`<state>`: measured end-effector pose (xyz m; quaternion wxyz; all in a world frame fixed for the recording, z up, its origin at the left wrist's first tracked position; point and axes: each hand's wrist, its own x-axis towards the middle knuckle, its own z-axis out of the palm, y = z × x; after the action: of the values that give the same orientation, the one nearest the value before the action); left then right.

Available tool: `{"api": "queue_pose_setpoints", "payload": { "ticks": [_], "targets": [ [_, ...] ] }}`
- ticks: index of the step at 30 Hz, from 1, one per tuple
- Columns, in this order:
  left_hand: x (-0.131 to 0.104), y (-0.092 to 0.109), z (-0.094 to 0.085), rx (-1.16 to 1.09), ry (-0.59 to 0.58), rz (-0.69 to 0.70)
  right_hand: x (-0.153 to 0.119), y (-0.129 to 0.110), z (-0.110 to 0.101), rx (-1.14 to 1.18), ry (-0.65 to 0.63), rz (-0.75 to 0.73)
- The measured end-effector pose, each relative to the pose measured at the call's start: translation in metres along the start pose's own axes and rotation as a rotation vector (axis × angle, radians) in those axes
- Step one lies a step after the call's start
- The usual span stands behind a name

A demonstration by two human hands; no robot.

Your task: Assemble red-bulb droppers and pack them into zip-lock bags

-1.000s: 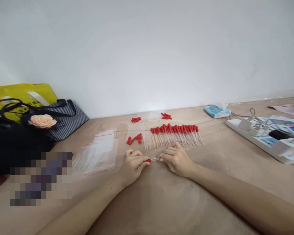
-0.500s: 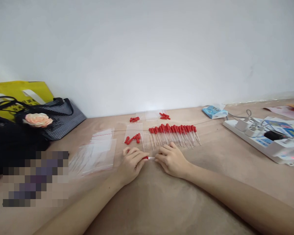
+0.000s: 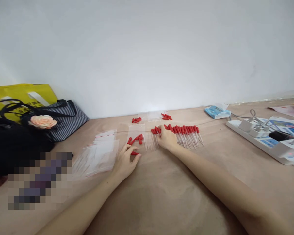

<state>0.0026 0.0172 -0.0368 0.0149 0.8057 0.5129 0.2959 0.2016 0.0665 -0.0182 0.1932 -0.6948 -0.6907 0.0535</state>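
Note:
My left hand (image 3: 127,161) is closed on a red rubber bulb (image 3: 134,153) between thumb and fingers. Just beyond it, several loose red bulbs (image 3: 138,138) lie on a clear plastic bag (image 3: 135,129). My right hand (image 3: 167,137) reaches over the left part of a row of red-topped clear droppers (image 3: 186,130); its fingers point away and are partly hidden, so whether it holds a dropper cannot be seen. Bare clear tubes (image 3: 149,142) lie side by side between my hands.
Flat clear bags (image 3: 100,151) lie to the left, near a striped bag (image 3: 70,122) and a yellow bag (image 3: 42,93). More red bulbs (image 3: 167,116) lie near the wall. At right are a blue tissue pack (image 3: 217,112) and a white power strip (image 3: 254,140).
The dropper held between both hands is no longer there. My right hand has moved forward to the dropper row. My left hand has drawn slightly left and now holds a bulb.

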Motion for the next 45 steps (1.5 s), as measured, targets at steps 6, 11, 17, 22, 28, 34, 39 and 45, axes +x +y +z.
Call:
{"api": "queue_pose_setpoints", "payload": {
  "ticks": [6, 11, 17, 22, 28, 34, 39, 45],
  "targets": [
    [0.003, 0.003, 0.002, -0.019, -0.058, 0.022, 0.0, -0.002, 0.002, -0.048, -0.001, 0.043],
    [0.003, 0.003, 0.001, -0.068, -0.07, -0.019, -0.006, -0.013, -0.001, -0.064, 0.003, -0.034],
    [0.003, 0.001, 0.002, -0.066, -0.063, 0.015, -0.01, -0.027, -0.002, -0.121, -0.131, -0.056],
    [0.003, 0.003, 0.001, -0.042, -0.042, 0.032, -0.002, -0.038, 0.003, -0.127, -0.197, -0.053],
    [0.0, 0.003, -0.002, 0.031, 0.021, 0.052, -0.01, -0.039, -0.009, -0.125, -0.173, -0.079],
    [0.001, 0.005, 0.004, 0.11, 0.044, 0.206, -0.038, 0.021, -0.02, 0.046, -0.015, -0.598],
    [0.0, 0.02, 0.01, 0.087, 0.001, 0.353, -0.064, 0.056, -0.005, 0.113, 0.208, -0.805],
    [-0.005, 0.028, 0.01, 0.085, 0.012, 0.47, -0.075, 0.048, 0.001, 0.144, 0.269, -0.842]
  ]
}}
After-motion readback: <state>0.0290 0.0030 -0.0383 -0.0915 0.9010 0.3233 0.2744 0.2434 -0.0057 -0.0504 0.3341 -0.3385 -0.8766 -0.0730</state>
